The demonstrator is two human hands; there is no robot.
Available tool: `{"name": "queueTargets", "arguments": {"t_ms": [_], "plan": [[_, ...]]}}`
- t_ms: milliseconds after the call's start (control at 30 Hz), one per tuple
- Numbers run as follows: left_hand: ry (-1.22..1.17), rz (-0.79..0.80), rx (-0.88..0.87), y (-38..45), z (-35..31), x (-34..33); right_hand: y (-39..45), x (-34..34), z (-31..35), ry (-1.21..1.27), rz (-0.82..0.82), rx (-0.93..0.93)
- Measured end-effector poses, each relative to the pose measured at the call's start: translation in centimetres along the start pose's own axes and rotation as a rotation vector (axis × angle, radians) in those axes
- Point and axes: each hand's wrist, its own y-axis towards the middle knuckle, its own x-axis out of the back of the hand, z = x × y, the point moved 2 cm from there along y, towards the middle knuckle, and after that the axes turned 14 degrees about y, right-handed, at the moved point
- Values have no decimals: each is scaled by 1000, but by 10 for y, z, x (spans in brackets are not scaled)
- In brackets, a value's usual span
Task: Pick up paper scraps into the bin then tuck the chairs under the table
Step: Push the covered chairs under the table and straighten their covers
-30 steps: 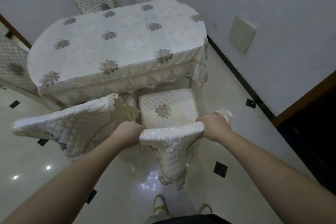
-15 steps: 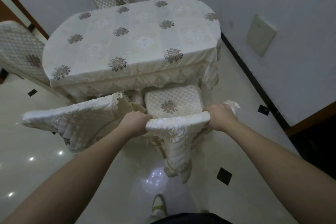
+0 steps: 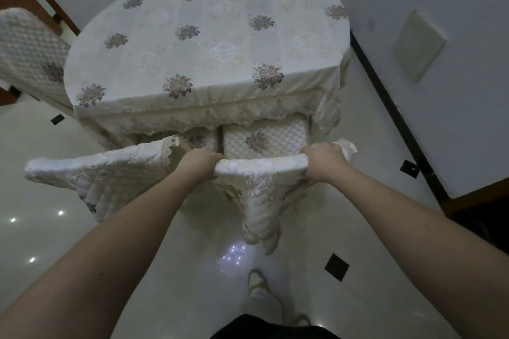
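I grip the chair [image 3: 261,168] top rail, left hand [image 3: 199,164] and right hand [image 3: 323,161] clamped at opposite ends. Quilted cream cover; seat partly under the table [image 3: 203,44].

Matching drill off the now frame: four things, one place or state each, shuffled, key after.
Things:
1 left hand
2 right hand
3 table
4 neighbouring chair

States:
A flowered cloth over it
B grips the left end of the held chair back
C to the left of the held chair
D grips its right end

Pairs: 1-B, 2-D, 3-A, 4-C
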Motion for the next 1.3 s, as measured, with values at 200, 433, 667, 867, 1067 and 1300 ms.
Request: {"name": "queueTargets", "arguments": {"t_ms": [200, 433, 667, 867, 1067, 1300], "plan": [[42, 23, 21, 33, 24, 8, 41, 9, 3, -23, 1, 12], [82, 70, -13, 65, 36, 16, 71, 25, -3, -38, 78, 13], [125, -3, -106, 77, 47, 12, 88, 19, -9, -47, 76, 41], [112, -6, -85, 84, 51, 15, 95, 22, -10, -58, 65, 28], [86, 10, -62, 87, 54, 18, 100, 26, -8, -52, 59, 24], [70, 13, -38, 86, 52, 18, 100, 28, -10, -39, 78, 22]]}}
